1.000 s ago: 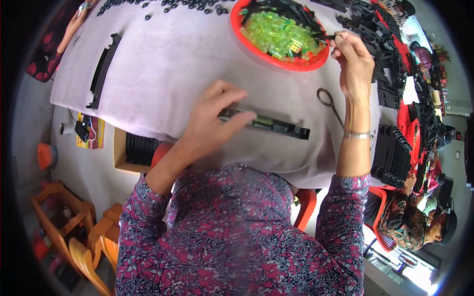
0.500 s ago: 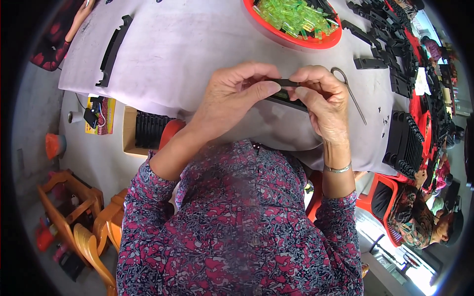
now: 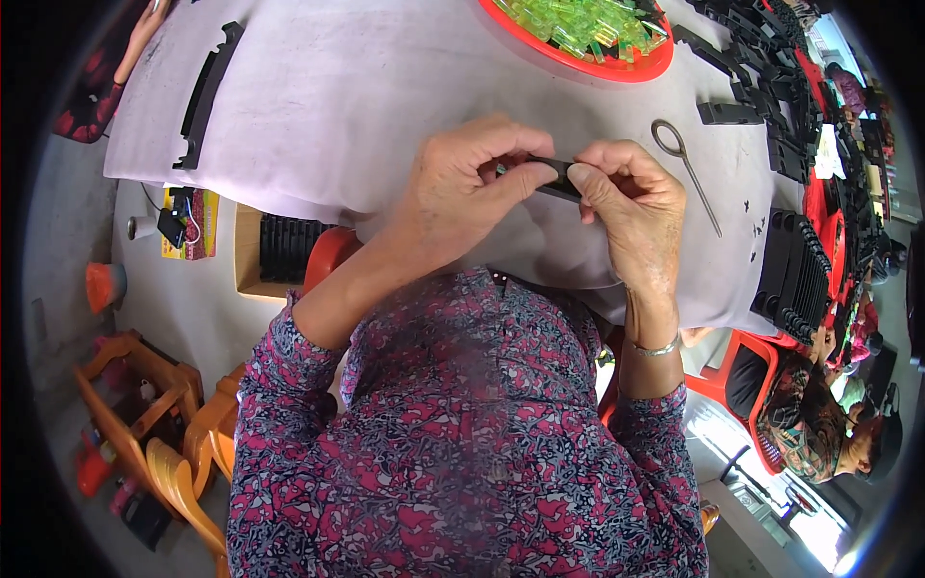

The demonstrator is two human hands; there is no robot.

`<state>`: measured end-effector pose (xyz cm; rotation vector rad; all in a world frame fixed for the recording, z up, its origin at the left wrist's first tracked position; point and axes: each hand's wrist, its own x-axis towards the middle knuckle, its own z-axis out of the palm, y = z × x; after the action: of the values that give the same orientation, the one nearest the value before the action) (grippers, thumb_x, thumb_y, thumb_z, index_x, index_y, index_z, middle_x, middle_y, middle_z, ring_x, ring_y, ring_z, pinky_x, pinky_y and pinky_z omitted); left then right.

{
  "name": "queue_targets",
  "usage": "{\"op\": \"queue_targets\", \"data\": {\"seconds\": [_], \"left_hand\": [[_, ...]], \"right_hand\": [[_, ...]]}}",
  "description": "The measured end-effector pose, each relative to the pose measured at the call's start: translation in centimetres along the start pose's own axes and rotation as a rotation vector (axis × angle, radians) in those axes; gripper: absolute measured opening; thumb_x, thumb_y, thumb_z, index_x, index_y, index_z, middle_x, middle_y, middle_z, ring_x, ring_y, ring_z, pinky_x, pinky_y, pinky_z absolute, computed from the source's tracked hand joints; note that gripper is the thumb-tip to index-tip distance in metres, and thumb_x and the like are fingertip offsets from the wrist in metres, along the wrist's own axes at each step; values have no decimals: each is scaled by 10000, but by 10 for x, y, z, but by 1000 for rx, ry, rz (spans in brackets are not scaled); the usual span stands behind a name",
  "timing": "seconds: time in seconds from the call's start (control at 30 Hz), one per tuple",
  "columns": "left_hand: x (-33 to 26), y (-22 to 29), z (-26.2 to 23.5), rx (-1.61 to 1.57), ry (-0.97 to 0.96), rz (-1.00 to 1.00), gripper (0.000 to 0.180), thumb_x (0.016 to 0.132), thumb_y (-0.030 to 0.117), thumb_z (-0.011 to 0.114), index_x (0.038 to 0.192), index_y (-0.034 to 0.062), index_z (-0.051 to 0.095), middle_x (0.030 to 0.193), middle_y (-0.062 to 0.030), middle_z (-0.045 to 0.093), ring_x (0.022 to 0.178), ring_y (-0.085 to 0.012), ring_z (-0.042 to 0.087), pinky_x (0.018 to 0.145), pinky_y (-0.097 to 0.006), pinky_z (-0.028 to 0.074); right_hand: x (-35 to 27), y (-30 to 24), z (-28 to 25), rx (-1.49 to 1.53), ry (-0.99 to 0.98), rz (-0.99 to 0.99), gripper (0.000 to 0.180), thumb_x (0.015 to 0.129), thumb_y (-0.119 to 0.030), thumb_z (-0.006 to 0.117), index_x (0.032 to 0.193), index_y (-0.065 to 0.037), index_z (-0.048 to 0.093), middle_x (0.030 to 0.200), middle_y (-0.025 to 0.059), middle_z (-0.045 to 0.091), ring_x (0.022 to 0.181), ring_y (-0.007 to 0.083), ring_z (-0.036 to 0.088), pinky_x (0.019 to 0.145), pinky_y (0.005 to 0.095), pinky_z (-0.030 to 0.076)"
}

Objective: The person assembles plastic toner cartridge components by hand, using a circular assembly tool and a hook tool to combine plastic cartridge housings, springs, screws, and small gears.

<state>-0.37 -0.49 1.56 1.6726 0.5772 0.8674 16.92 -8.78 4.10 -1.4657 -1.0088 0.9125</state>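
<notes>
My left hand (image 3: 474,183) is closed in a pinch on the left end of a dark, narrow black plastic piece (image 3: 561,183). Thumb and fingertips of my right hand (image 3: 636,197) grip the same piece from its right side. Both hands are just above the near part of the cloth-covered table, close to my body. My fingers cover most of the piece, so its full shape cannot be made out. To the right of my right hand lies a thin metal tool with a ring-shaped end (image 3: 689,169).
A red basin (image 3: 644,69) of clear green pieces stands at the far side. Piled black plastic parts (image 3: 761,77) cover the right side. One long black part (image 3: 204,101) lies far left. Below the table's edge is a box of black parts (image 3: 249,252). Other people sit nearby.
My fingertips have shifted on the black piece, which now tilts down toward the right. The longer black part with green seen beneath it before is mostly hidden now. The view has shifted slightly.
</notes>
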Motion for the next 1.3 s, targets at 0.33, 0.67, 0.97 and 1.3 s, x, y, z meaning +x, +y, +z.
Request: {"op": "queue_targets", "data": {"seconds": [0.33, 0.67, 0.97, 1.3], "left_hand": [[6, -19, -6, 676, -54, 311, 452, 670, 154, 799, 1085, 42, 662, 947, -82, 619, 924, -288, 582, 854, -415, 432], [6, -30, -4, 575, -43, 246, 393, 646, 134, 809, 1008, 55, 677, 857, -70, 599, 823, -283, 586, 806, -407, 431], [1, -30, 2, 553, -30, 249, 342, 652, 103, 777, 974, 78, 666, 854, -59, 569, 865, -257, 595, 841, -407, 421], [-2, -31, 4, 512, 29, 262, 508, 613, 101, 830, 1086, 66, 647, 879, -83, 584, 867, -291, 589, 838, -416, 428]], "right_hand": [[0, 11, -13, -216, 34, 120, 32, 863, -8, 717, 889, -13, 699, 721, -28, 640, 630, 28, 542, 571, 196, 448], [-5, 13, 3, -382, 161, 102, 43, 836, 2, 729, 852, -12, 691, 691, -20, 642, 625, 23, 539, 565, 208, 439], [-9, 25, 10, -487, 273, -31, 88, 819, -7, 746, 840, -27, 663, 649, -6, 633, 592, 21, 527, 560, 212, 441], [-8, 15, 5, -253, 214, 46, 106, 835, 35, 742, 864, -25, 660, 718, -55, 608, 638, 9, 512, 578, 178, 425]]}}
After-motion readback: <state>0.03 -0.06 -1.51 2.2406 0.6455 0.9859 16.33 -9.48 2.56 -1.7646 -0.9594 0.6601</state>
